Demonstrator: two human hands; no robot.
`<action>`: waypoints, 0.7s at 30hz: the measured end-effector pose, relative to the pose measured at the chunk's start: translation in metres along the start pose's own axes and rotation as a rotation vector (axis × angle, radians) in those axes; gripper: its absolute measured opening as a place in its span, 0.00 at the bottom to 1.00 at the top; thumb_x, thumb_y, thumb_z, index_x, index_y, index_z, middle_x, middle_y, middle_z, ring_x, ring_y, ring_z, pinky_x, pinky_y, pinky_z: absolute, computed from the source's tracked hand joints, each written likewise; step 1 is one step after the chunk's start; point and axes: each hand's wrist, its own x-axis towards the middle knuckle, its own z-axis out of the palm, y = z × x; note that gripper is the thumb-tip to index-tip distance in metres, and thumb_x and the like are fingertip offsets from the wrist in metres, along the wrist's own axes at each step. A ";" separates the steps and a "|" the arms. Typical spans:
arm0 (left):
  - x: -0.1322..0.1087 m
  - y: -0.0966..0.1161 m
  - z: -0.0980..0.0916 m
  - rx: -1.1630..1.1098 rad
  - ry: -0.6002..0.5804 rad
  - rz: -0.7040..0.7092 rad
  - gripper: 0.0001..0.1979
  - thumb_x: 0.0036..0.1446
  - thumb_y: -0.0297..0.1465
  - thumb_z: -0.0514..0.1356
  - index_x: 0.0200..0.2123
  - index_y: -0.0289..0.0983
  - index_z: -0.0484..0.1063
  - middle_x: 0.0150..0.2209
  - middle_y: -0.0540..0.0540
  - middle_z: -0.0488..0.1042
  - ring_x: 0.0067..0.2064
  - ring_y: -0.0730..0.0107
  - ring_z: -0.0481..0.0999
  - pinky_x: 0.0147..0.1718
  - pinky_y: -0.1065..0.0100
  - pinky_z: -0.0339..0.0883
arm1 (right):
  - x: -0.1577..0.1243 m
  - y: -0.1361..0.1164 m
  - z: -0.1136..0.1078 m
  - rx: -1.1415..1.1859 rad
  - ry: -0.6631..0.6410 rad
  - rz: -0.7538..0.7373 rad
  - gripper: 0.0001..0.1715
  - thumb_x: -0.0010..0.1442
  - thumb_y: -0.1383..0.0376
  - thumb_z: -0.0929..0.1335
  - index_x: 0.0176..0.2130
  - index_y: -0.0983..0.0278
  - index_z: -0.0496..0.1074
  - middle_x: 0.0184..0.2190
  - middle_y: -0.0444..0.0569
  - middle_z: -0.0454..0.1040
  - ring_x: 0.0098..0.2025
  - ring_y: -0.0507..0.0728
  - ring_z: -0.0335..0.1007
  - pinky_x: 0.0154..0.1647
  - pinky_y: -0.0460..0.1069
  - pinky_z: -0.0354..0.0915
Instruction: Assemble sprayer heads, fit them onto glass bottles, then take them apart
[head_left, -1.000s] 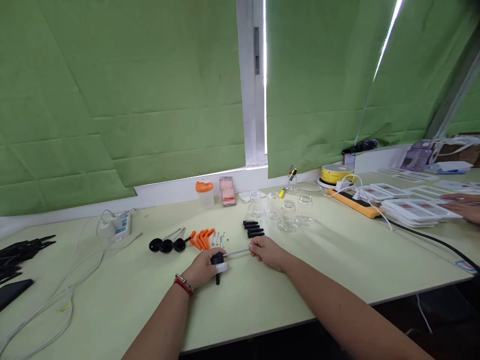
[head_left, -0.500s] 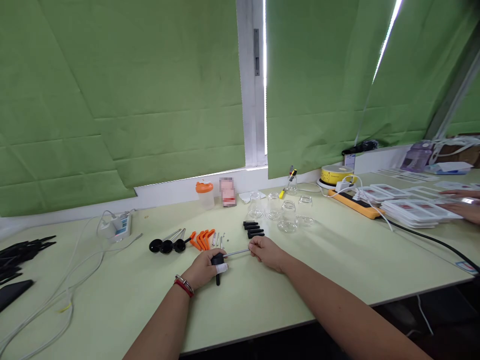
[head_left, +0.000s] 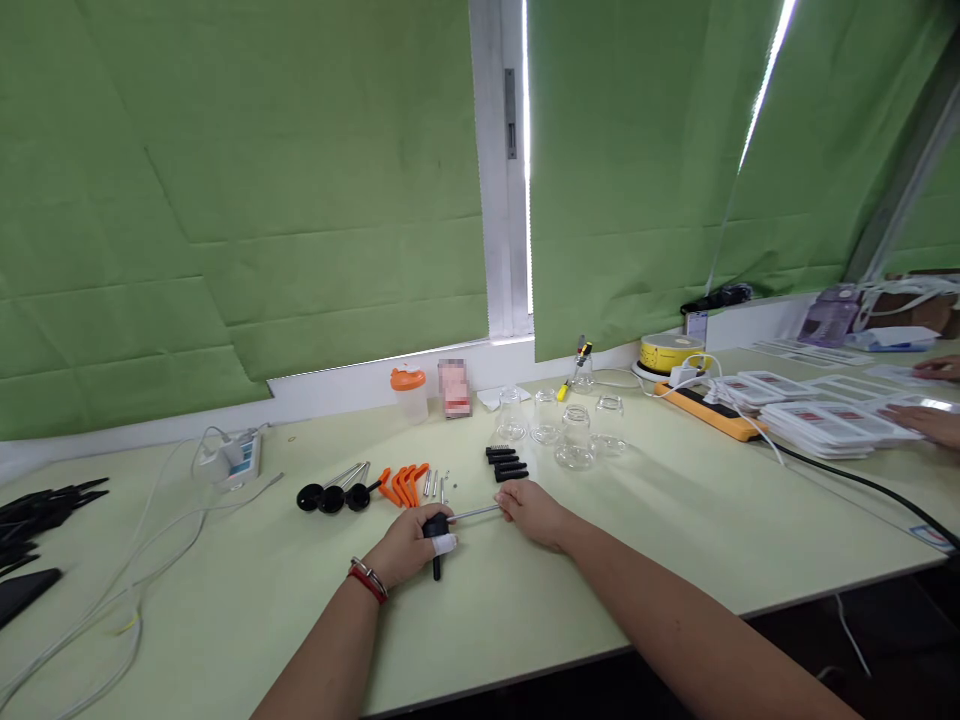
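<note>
My left hand [head_left: 412, 546], a white wrap on its thumb, grips a round black part [head_left: 436, 526] with a black handle pointing down. From that part a thin metal rod [head_left: 474, 512] runs right, its far end pinched by my right hand [head_left: 526, 508]. Black cups with rods [head_left: 331, 499] lie left of my hands, beside several orange handles [head_left: 405, 483]. Small metal pins [head_left: 431, 484] sit just behind my left hand. Several black ridged pieces [head_left: 507, 464] lie behind my right hand, with clear glass jars [head_left: 575, 440] further back.
An orange-lidded cup [head_left: 409, 396] stands by the wall. A white power strip [head_left: 244, 462] and cables are at left, near black pieces [head_left: 45, 515]. At right are an orange power strip [head_left: 712, 412], stacked white cards [head_left: 821, 428] and another person's hands [head_left: 926, 420].
My two hands hold the same part and rod in nearly the same place. At the right edge, the other person's farther hand has shifted right.
</note>
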 end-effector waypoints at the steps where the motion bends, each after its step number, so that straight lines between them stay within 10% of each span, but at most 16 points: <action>1: 0.000 0.000 0.000 0.003 0.001 -0.001 0.19 0.47 0.43 0.61 0.38 0.36 0.71 0.28 0.52 0.62 0.30 0.72 0.60 0.30 0.71 0.57 | 0.000 -0.001 0.000 -0.005 0.002 -0.002 0.17 0.59 0.59 0.62 0.22 0.64 0.62 0.19 0.42 0.62 0.22 0.50 0.53 0.26 0.45 0.51; 21: 0.001 0.000 0.000 -0.025 0.004 -0.011 0.15 0.48 0.39 0.60 0.38 0.36 0.69 0.29 0.52 0.61 0.31 0.72 0.60 0.31 0.71 0.56 | -0.001 -0.001 -0.004 0.210 -0.073 0.077 0.17 0.58 0.56 0.60 0.26 0.64 0.64 0.21 0.42 0.64 0.20 0.48 0.52 0.22 0.43 0.51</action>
